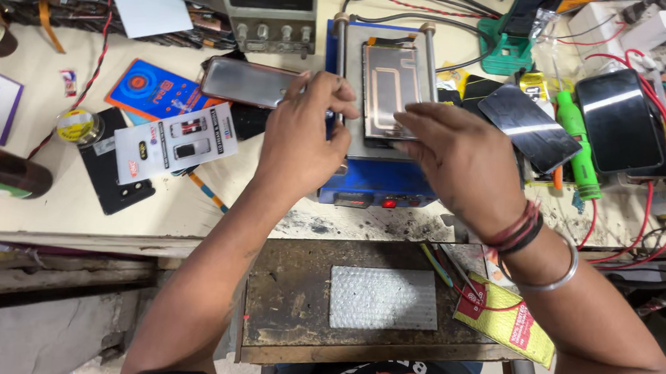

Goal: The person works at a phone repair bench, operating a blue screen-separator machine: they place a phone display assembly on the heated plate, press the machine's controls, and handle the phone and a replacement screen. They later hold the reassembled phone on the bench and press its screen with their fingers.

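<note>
Phone panel (389, 86) on blue heating plate (375, 183), just beyond curled left hand (305, 135) and flat-fingered right hand (458, 160)

Both hands, left hand (301, 135) and right hand (458, 160), crowd the blue heating plate (375, 186). Just left lies a phone (247, 82), right a dark glass panel (529, 128) (wires beyond); bare bench (216, 211) opens below the left wrist.

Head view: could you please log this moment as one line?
left hand: at blue heating plate edge | right hand: fingertips on phone panel | both: nothing visibly gripped
</note>
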A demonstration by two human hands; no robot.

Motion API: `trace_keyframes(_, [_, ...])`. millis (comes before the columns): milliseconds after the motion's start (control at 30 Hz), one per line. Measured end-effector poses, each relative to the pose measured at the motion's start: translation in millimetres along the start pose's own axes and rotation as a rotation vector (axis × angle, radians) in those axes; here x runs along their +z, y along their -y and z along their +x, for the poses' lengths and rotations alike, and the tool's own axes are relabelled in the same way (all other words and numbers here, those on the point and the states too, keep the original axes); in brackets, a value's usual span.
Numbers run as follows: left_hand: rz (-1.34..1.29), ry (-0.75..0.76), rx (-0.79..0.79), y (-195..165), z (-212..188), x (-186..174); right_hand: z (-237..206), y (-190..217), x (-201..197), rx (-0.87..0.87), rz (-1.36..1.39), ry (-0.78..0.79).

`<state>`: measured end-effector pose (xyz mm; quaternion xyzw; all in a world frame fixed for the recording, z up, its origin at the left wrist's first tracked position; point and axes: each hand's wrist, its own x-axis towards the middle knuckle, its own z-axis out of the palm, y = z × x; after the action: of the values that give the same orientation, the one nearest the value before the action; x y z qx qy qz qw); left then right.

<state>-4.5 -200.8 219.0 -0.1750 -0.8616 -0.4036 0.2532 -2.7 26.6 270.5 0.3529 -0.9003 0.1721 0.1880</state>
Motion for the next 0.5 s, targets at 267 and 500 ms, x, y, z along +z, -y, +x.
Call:
trace_keyframes(267, [0.091, 0.039, 0.094, -38.1, 21.9, 0.3, 24.6, -62.4, -8.2, 0.005, 0.058, 0.088])
trace_keyframes(500, [0.278, 0.183, 0.127, -71.1, 53.7, 15.7, 10.2, -81.4, -5.6, -0.061, 0.098, 0.029])
